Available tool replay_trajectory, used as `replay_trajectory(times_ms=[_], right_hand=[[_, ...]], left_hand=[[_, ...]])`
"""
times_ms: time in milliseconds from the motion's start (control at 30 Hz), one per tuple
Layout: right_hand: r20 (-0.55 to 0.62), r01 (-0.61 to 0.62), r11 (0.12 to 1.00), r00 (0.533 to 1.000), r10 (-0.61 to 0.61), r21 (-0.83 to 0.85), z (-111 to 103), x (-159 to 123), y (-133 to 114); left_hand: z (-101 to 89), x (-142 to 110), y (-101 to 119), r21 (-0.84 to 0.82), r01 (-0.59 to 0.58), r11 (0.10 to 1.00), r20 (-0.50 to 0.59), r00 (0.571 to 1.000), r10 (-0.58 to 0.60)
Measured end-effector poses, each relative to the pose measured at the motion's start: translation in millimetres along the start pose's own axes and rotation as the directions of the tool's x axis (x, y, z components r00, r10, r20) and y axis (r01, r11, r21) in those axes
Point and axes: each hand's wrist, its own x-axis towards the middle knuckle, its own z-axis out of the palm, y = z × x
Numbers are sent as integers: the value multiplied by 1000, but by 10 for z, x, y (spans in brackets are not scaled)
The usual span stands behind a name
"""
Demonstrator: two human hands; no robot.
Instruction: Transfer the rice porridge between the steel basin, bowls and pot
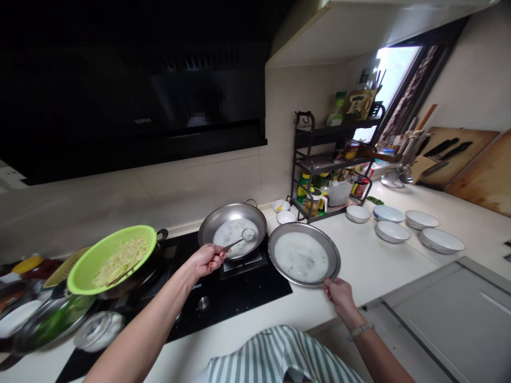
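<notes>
My left hand point(208, 259) is closed round the handle of a metal ladle point(248, 234). The ladle's bowl is over the milky white soup in a steel wok point(207, 226) on the right burner; dark green bits float in the soup. My right hand point(339, 292) pinches the near right rim of a wide steel basin point(334, 260). That basin stands on the counter just right of the wok and holds the same whitish liquid with green bits.
Left of the wok, a lime-green colander point(151, 234) of pale sprouts rests on another pan. Behind the basin are two small bowls and a black spice rack point(315, 165). Several white bowls point(393, 232) stand to the right. A black range hood point(136, 90) hangs above the stove.
</notes>
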Motion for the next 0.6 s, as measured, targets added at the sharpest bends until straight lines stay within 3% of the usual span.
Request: replay_trajectory(times_ms=[267, 467, 600], right_hand=[[-9, -9, 1000, 1000, 9, -1, -2, -29, -25], [-16, -17, 1000, 1000, 18, 6, -3, -34, -32], [-15, -19, 1000, 1000, 20, 12, 2, -30, -24]], left_hand=[[108, -90, 35, 47, -61, 997, 67, 996, 58], [323, -181, 37, 118, -79, 990, 174, 983, 58], [519, -101, -90, 193, -57, 979, 213, 977, 15]])
